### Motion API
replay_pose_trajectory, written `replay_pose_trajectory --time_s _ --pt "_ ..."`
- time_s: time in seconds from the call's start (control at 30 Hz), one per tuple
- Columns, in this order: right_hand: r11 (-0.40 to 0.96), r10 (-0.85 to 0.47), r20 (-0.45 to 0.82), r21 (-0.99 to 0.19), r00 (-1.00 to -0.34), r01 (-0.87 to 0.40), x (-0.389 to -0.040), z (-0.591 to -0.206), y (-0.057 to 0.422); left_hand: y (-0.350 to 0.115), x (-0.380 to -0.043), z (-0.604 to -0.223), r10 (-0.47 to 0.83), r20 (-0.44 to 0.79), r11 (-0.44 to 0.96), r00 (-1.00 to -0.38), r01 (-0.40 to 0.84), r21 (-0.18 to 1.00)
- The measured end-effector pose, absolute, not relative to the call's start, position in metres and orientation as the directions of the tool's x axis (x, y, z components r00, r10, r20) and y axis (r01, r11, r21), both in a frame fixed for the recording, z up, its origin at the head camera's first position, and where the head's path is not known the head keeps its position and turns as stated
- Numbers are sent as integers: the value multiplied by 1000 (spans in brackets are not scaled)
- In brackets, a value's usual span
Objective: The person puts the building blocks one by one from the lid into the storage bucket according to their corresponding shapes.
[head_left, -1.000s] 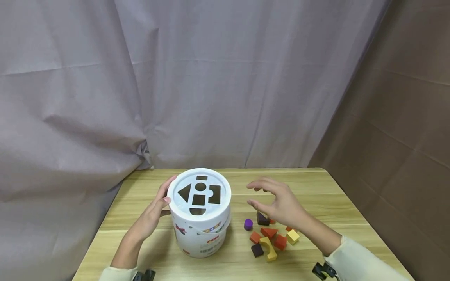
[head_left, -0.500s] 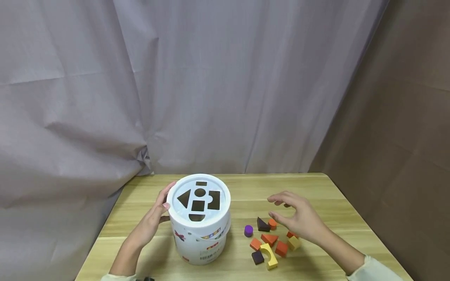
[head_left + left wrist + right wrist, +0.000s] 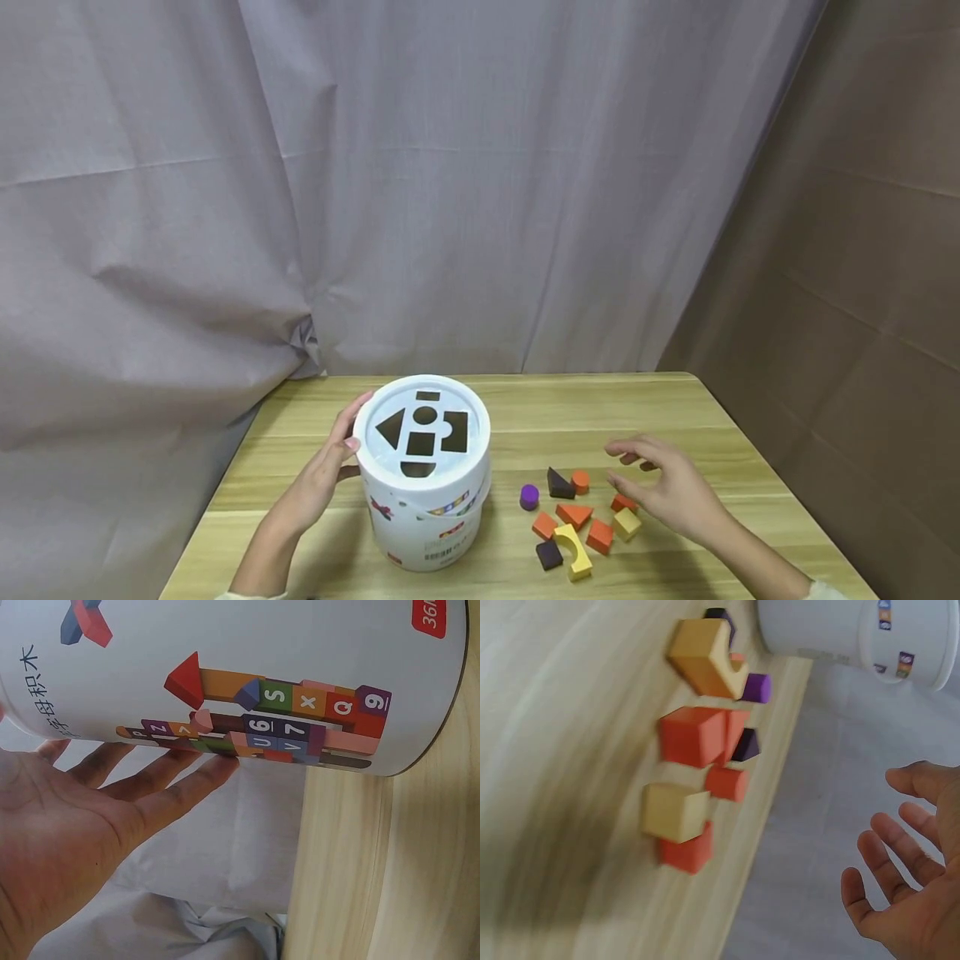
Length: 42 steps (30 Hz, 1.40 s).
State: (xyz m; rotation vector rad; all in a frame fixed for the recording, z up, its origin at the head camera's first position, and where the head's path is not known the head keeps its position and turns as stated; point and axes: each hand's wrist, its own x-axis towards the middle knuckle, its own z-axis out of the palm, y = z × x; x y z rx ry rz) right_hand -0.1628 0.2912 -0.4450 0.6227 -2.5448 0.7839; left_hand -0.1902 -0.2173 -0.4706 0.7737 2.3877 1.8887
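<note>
My left hand point(image 3: 318, 487) rests against the left side of a white bucket point(image 3: 427, 525), its fingers extended along the wall just under the rim. The bucket's white lid point(image 3: 448, 467) has cut-outs: triangle, circle, square, rectangle and other shapes. My right hand point(image 3: 671, 492) hovers over the right edge of a group of toy blocks, fingers loosely bent and holding nothing. Nearest to it are a red block point(image 3: 622, 502) and a yellow block point(image 3: 627, 524). In the right wrist view the right hand's palm point(image 3: 930, 915) shows bare, away from the blocks.
Between bucket and right hand lie a purple cylinder point(image 3: 529, 497), a dark triangular block point(image 3: 559, 483), an orange cylinder point(image 3: 580, 481), a red triangle point(image 3: 574, 515), a yellow arch point(image 3: 574, 554), a dark cube point(image 3: 549, 554) and red cubes point(image 3: 600, 536). Grey cloth point(image 3: 450, 208) hangs behind the wooden table point(image 3: 570, 408).
My right hand has moved right and toward me, away from the bucket, uncovering the orange cylinder and red block. The left hand stays at the bucket; the head view has shifted slightly.
</note>
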Motion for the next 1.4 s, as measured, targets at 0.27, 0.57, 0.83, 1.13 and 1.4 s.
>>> replay_pose_trajectory --time_s 0.27,0.57,0.83,1.13,1.4 --pt "767 -260 466 -433 -846 -474 -161 -473 312 -217 -188 -470 370 291 160 -882 369 916" --pt "774 -291 460 -402 -839 -489 -160 -503 322 -217 -190 -471 379 311 150 -872 390 909" --pt "830 -241 227 -455 -944 -322 -155 -523 324 -217 -191 -470 379 301 151 -875 379 913" --pt "841 -226 174 -462 -959 -282 -153 -524 322 -217 -190 -470 365 303 160 -880 380 911" --pt "846 -221 183 -452 -958 -281 -150 -516 324 -217 -190 -471 371 304 156 -877 382 911"
